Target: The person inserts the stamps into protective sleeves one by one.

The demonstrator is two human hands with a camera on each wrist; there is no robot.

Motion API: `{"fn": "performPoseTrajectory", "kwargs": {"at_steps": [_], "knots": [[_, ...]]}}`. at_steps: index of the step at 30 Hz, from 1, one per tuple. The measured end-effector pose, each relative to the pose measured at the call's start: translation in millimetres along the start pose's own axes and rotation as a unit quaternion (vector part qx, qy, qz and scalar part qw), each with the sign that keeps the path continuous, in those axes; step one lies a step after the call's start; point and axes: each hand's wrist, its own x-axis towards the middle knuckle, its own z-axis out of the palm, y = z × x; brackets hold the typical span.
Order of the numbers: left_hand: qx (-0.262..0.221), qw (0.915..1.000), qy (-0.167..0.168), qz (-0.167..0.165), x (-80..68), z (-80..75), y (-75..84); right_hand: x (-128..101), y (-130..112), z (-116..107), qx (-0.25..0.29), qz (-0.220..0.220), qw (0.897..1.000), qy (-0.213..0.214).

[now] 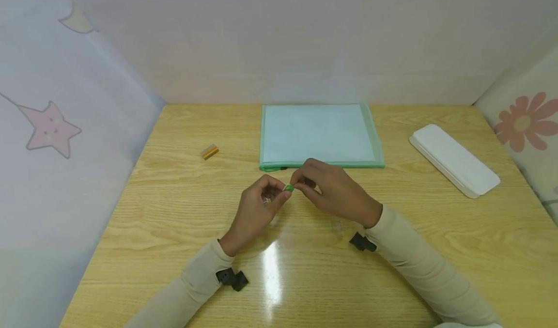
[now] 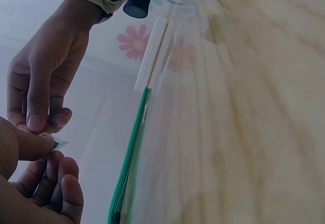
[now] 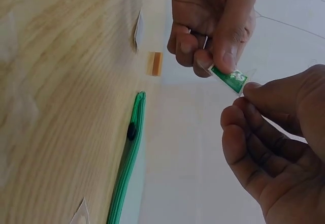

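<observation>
Over the middle of the wooden table (image 1: pixel 174 211), my two hands meet on a small green packet (image 1: pixel 288 188). My left hand (image 1: pixel 281 193) pinches its green end between thumb and forefinger. My right hand (image 1: pixel 299 182) pinches the other, clear end. In the right wrist view the small green packet (image 3: pixel 228 78) spans the gap between the left hand (image 3: pixel 218 61) and the right hand (image 3: pixel 250 93). Something small and silvery (image 1: pixel 266 200) sits inside the left hand's curled fingers. The left wrist view shows the packet's (image 2: pixel 57 144) tip between both hands.
A pale folder with a green zip edge (image 1: pixel 320 134) lies flat just beyond my hands. A white oblong case (image 1: pixel 453 159) rests at the right. A small orange and yellow block (image 1: pixel 209 151) lies at the left. Fabric walls enclose three sides of the table.
</observation>
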Motion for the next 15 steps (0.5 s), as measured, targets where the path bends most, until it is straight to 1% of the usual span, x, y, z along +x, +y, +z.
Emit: {"fn": "performPoseTrajectory", "kwargs": {"at_steps": [3, 8, 13, 15], "knots": [[-0.006, 0.9999, -0.002, -0.013, 0.3, 0.2, -0.8, -0.3, 0.2, 1.2, -0.01, -0.002, 1.0, -0.01], [-0.012, 0.9999, -0.003, -0.012, 0.8, 1.2, -3.9, -1.0, 1.2, 2.0, -0.009, 0.008, 1.0, -0.005], [-0.017, 0.9998, -0.004, -0.013, 0.4, 2.0, -4.0, -1.9, 3.3, 5.8, 0.014, 0.022, 0.999, -0.027], [-0.019, 0.9997, -0.004, -0.012, 0.4, 2.4, -3.5, -2.0, 5.1, 5.6, 0.028, 0.03, 0.999, -0.027]]}}
